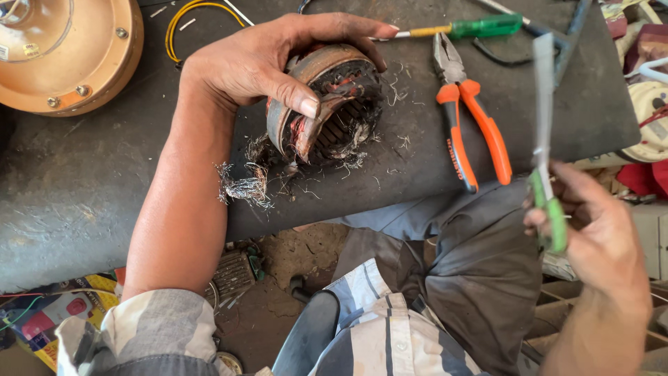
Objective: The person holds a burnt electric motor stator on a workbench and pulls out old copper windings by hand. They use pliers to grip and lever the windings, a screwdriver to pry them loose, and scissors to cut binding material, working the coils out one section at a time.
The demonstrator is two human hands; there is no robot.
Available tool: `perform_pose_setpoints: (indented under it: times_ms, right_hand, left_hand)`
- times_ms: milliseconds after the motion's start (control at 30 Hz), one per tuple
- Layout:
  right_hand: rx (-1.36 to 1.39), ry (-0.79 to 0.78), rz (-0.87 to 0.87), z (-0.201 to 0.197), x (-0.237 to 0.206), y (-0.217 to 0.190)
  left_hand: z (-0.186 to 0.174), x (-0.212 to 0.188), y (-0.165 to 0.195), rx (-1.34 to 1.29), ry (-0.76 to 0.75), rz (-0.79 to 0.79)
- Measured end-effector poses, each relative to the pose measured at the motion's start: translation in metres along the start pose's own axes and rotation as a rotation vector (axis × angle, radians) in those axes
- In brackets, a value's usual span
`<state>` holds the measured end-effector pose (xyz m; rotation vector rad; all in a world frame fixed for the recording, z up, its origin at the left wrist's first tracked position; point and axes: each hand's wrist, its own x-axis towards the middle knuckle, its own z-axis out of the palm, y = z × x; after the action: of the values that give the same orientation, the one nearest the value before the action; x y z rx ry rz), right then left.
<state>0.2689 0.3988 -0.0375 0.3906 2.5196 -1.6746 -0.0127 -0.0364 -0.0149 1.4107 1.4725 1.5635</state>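
Note:
My left hand (261,59) grips a rusty round motor stator (330,104) that stands on its side on the dark workbench (76,188), thumb across its front rim. Frayed wire strands (243,184) lie beside it. My right hand (602,230) is raised off the bench's right edge and holds a thin tool with a green handle and a pale flat blade (544,104) pointing up. Orange-handled pliers (466,111) lie on the bench between the two hands.
A green-handled screwdriver (480,28) lies at the bench's far edge. A tan round fan housing (69,52) sits at the far left, a yellow wire loop (184,17) beside it. Clutter and parts lie on the floor below and at the right.

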Motion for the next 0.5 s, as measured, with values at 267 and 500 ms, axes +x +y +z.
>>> perform_pose_setpoints:
  times_ms: [267, 500]
  right_hand:
    - [0.503, -0.655, -0.217, 0.024, -0.011, -0.006]
    - [0.397, -0.715, 0.21, 0.062, 0.002, 0.0]
  left_hand:
    - [-0.003, 0.003, 0.0, 0.085, -0.023, 0.021]
    - [-0.001, 0.002, -0.003, 0.068, -0.017, 0.035]
